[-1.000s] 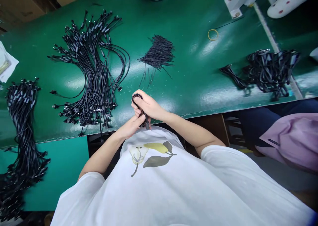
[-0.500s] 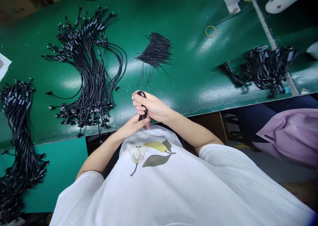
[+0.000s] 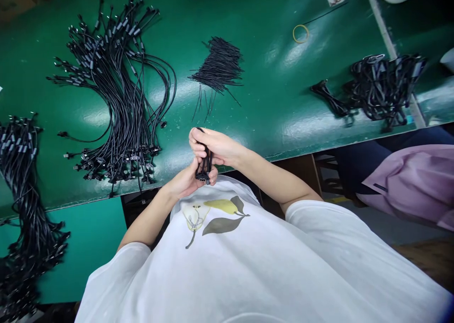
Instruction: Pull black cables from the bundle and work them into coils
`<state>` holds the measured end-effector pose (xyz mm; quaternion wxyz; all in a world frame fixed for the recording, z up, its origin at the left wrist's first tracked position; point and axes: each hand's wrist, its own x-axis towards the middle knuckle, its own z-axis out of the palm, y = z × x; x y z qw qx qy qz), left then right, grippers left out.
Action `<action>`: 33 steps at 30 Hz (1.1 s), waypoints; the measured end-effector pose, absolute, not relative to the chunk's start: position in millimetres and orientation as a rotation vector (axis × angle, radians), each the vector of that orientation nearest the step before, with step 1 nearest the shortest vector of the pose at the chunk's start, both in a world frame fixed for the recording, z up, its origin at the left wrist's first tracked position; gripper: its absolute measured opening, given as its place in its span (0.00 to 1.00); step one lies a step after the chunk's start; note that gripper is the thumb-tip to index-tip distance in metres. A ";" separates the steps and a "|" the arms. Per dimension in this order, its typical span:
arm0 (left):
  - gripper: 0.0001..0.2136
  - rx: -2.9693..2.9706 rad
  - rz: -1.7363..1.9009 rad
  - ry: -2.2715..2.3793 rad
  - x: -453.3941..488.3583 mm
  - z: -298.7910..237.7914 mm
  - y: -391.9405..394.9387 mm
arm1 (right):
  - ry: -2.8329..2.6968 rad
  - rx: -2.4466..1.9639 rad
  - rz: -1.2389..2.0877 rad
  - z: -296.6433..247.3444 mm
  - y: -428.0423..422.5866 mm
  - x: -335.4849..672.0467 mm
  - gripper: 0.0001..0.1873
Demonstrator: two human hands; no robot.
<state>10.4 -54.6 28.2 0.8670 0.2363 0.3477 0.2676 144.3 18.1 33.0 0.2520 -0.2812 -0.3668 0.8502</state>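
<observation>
Close to my body, at the table's front edge, both hands hold a folded black cable. My right hand pinches its upper loop between thumb and fingers. Lower down, my left hand is closed around the connector end, and a plug shows at the bottom of the bundle. Beyond my hands lies a pile of short black twist ties, with a few loose ones on its near side. To the left, a large bunch of unfolded black cables is spread on the green table.
Another cable bunch hangs over the table edge at far left. On the right lies a heap of folded cables, with a yellow ring farther back. A person in a pink garment sits at the right.
My left thumb has moved off the front of the folded cable, so its strands and plug now show. My right hand still grips the upper loop. The view has shifted slightly.
</observation>
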 end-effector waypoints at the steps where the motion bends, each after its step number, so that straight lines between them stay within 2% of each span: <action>1: 0.28 0.522 0.591 0.749 13.8 24.7 -56.2 | -1.054 -0.819 2.263 32.6 19.1 144.6 0.26; 3: 0.26 0.575 0.663 0.812 21.5 18.1 -58.3 | -1.234 -0.933 2.054 28.7 21.5 144.1 0.22; 6: 0.20 0.520 0.799 0.934 29.9 12.6 -53.2 | -1.521 -1.048 1.501 17.4 21.8 145.4 0.15; 10: 0.15 0.331 1.069 1.096 24.2 11.6 -30.9 | -1.872 -0.987 0.948 3.6 7.5 153.1 0.24; 13: 0.12 0.284 1.148 1.096 15.9 10.6 -18.8 | -2.199 -0.877 0.746 -4.6 -6.1 154.5 0.18; 16: 0.11 0.267 1.138 1.072 13.9 6.8 -18.3 | -2.254 -0.871 0.675 -8.9 -8.1 154.3 0.18; 21: 0.12 0.403 1.065 1.085 14.0 4.5 -26.1 | -2.321 -0.766 0.798 3.1 4.3 165.0 0.14; 27: 0.15 0.371 0.916 1.062 9.7 2.4 -29.7 | -2.727 -0.683 0.539 15.3 -2.5 175.3 0.16; 33: 0.13 0.888 0.890 1.197 8.4 -8.9 -29.7 | -2.621 -0.566 0.466 22.4 24.0 181.1 0.17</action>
